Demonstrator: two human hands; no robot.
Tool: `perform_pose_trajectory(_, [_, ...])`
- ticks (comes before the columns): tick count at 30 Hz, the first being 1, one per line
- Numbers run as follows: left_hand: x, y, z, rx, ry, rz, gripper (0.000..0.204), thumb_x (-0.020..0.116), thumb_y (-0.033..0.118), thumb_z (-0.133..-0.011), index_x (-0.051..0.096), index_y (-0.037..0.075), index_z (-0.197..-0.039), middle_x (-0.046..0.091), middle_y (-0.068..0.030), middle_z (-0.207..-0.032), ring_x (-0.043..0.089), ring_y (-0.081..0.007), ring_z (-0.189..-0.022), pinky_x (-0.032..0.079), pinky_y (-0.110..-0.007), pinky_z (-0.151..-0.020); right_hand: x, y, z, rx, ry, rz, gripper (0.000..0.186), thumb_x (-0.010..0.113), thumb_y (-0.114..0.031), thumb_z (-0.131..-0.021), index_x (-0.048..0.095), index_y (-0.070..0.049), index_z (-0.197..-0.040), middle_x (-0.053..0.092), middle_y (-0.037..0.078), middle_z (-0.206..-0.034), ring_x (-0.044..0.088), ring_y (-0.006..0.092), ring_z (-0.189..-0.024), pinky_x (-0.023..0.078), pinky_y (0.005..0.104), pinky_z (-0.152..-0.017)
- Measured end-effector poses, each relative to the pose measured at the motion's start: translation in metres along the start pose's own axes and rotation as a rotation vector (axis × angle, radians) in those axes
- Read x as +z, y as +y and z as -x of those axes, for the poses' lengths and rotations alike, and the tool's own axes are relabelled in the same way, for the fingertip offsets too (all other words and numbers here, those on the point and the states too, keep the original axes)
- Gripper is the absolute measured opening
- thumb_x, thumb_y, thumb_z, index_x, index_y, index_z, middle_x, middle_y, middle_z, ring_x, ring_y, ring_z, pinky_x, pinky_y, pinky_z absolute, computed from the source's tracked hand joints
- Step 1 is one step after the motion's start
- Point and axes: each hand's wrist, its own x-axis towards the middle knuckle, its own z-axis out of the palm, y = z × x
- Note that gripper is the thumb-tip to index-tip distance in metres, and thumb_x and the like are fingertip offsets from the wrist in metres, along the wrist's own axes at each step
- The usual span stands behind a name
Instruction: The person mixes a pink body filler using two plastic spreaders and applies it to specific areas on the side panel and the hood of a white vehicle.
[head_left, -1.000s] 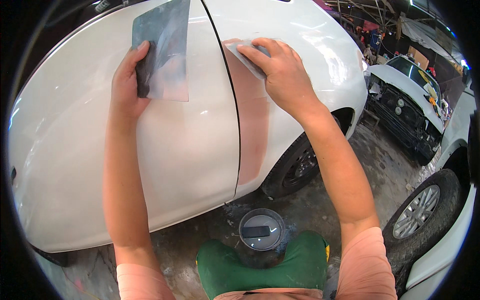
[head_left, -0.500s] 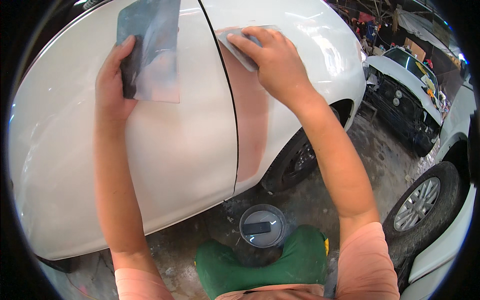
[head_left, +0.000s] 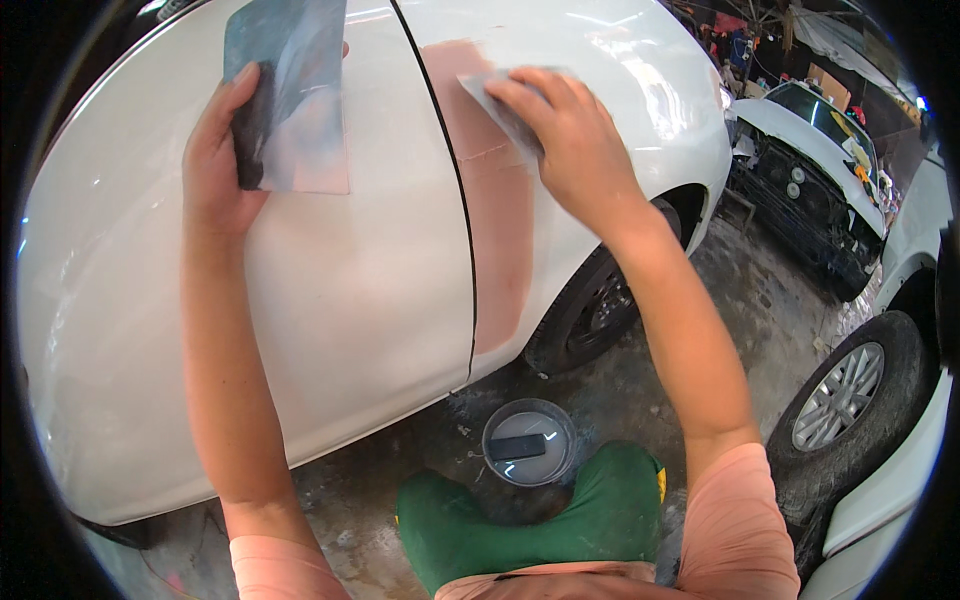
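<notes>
My left hand grips a flat, smoky, see-through rectangular sheet, thumb on its front. A pinkish tint shows at the sheet's lower part. In my right hand is a thin, greyish flat spreader, its far edge hidden by my fingers. The spreader lies over the right side of a pinkish-brown filler patch on the white car. The patch runs down beside the dark panel gap, and a thin ridge crosses its upper half. Whether the spreader touches the surface I cannot tell.
A round tub of cloudy water with a dark block in it stands on the floor before my knees. The car's wheel is right of the patch. Farther right are another car's wheel and a partly dismantled white vehicle.
My right hand and the spreader have moved right and a little down, uncovering the patch's upper part and a thin ridge. My left hand has shifted slightly up and left with the sheet.
</notes>
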Motion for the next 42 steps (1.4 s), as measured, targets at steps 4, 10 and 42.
perform_pose_trajectory(4, [0.003, 0.0, -0.001, -0.006, -0.034, -0.015, 0.061, 0.038, 0.028, -0.105, 0.033, -0.014, -0.149, 0.046, -0.0276, -0.152, 0.042, -0.0375, -0.145, 0.03, -0.041, -0.126, 0.007, 0.015, -0.022, -0.032, 0.047, 0.055, 0.04, 0.056, -0.001, -0.091, 0.065, -0.016, -0.128, 0.063, 0.004, -0.127, 0.058, 0.0291, -0.12, 0.045, 0.0446, -0.105])
perform_pose_trajectory(10, [-0.006, 0.001, -0.001, -0.017, 0.009, 0.011, 0.061, 0.038, 0.027, -0.105, 0.033, -0.015, -0.149, 0.046, -0.0281, -0.151, 0.042, -0.0385, -0.145, 0.03, -0.042, -0.126, 0.01, 0.019, -0.03, -0.05, 0.041, 0.058, 0.04, 0.055, -0.002, -0.093, 0.064, -0.015, -0.13, 0.064, 0.003, -0.128, 0.058, 0.0285, -0.119, 0.044, 0.0449, -0.105])
perform_pose_trajectory(42, [0.002, 0.003, 0.002, -0.003, -0.066, -0.029, 0.061, 0.04, 0.025, -0.104, 0.031, -0.015, -0.15, 0.045, -0.0292, -0.151, 0.04, -0.0395, -0.146, 0.025, -0.044, -0.128, 0.006, 0.013, -0.027, -0.004, -0.063, -0.049, 0.043, 0.055, 0.0, -0.089, 0.064, -0.017, -0.127, 0.064, 0.003, -0.128, 0.058, 0.0291, -0.119, 0.045, 0.0457, -0.1])
